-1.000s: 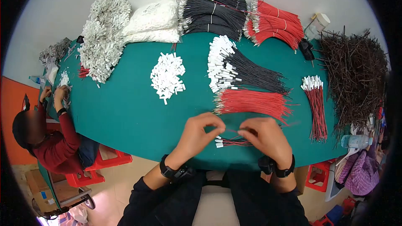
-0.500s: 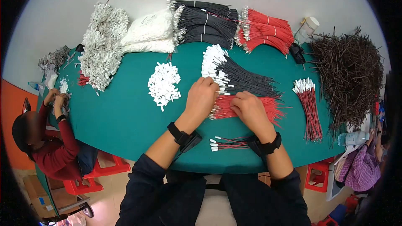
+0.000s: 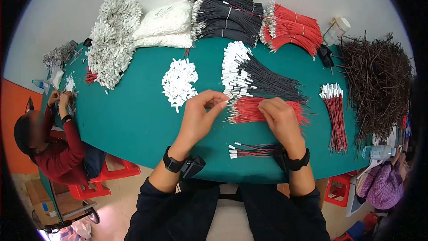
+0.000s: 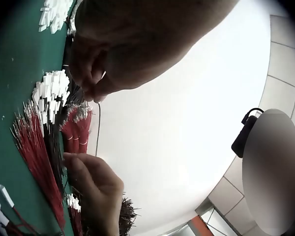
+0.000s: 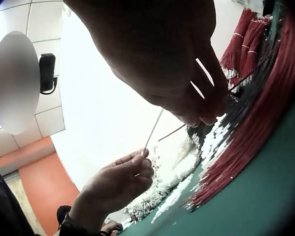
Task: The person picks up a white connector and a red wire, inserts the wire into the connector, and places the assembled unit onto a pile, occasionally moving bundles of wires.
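Note:
My left hand (image 3: 196, 118) pinches a small white connector (image 3: 226, 102) between thumb and fingertips. A thin dark wire (image 4: 98, 130) runs from those fingertips in the left wrist view. My right hand (image 3: 283, 118), over the loose red wires (image 3: 249, 109), pinches one red wire (image 5: 171, 133), whose end sticks out toward the left hand in the right wrist view. Just beyond lie black wires (image 3: 276, 76) with white connectors on their left ends. Nearer me is a small group of red and black wires (image 3: 256, 151) with white connectors.
Loose white connectors (image 3: 179, 82) are heaped left of centre. A bundle of red wires with white connectors (image 3: 337, 120) lies to the right, beside a tangled dark pile (image 3: 379, 80). Tied black bundles (image 3: 227, 15) and red bundles (image 3: 294, 27) line the back. Another person (image 3: 53, 147) works at left.
My hands were close together near the front with a wire between them, then reached forward over the black and red wires. Now they are drawn back slightly, the left holding a white connector.

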`<action>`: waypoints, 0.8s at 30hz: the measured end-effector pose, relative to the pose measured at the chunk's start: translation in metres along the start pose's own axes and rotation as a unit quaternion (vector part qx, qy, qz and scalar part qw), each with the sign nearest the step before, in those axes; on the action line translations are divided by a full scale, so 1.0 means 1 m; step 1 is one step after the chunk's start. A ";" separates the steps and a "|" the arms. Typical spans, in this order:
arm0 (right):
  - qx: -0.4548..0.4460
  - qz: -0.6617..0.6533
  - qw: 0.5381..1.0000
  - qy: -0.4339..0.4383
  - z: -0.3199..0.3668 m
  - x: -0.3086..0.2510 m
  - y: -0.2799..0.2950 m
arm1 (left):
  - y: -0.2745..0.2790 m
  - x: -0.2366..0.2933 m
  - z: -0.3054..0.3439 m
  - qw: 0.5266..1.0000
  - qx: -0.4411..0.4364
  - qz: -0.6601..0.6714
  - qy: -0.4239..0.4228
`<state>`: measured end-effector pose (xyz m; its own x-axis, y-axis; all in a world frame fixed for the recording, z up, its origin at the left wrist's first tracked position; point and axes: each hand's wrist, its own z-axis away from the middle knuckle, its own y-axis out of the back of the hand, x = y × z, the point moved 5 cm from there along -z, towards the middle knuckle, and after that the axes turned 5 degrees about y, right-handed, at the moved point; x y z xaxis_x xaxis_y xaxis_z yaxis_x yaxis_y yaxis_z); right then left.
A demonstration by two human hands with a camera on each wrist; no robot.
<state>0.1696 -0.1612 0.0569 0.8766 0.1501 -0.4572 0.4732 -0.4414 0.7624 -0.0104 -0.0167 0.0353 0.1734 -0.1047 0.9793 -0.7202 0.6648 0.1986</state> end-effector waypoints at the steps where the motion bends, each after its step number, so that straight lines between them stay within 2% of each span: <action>1: 0.003 0.010 1.000 0.004 -0.002 -0.002 0.004 | 0.001 0.002 0.000 1.000 0.002 -0.004 -0.011; 2: 0.002 0.011 1.000 0.005 -0.005 -0.012 0.011 | 0.002 0.005 0.000 1.000 0.005 -0.007 -0.022; 4: 0.029 -0.072 0.997 0.020 -0.015 -0.048 0.032 | 0.001 0.007 -0.001 1.000 -0.004 -0.008 -0.019; 6: 0.039 -0.117 0.992 0.022 -0.019 -0.062 0.030 | -0.003 0.007 0.004 0.999 -0.031 -0.011 -0.008; 9: 0.038 -0.085 0.995 -0.042 -0.027 -0.057 0.025 | -0.011 0.020 0.011 0.999 -0.047 0.006 -0.013; 14: 0.007 -0.128 0.990 -0.061 -0.015 -0.054 0.012 | -0.011 0.014 0.011 0.997 -0.034 0.068 0.010; 18: -0.018 -0.148 0.985 -0.090 -0.009 -0.056 0.011 | -0.013 0.016 0.014 0.998 -0.015 0.052 -0.008; 21: 0.054 -0.194 0.966 -0.165 -0.009 -0.056 0.032 | -0.012 0.017 0.015 0.995 -0.039 0.089 0.010; 24: 0.042 -0.134 0.984 -0.112 -0.013 -0.065 0.048 | -0.012 0.023 0.019 0.992 -0.051 0.116 0.022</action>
<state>0.1365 -0.1810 0.1291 0.6760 0.0762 -0.7329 0.6669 -0.4863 0.5646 -0.0103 -0.0411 0.0560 0.0409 0.0904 0.9951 -0.6721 0.7394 -0.0395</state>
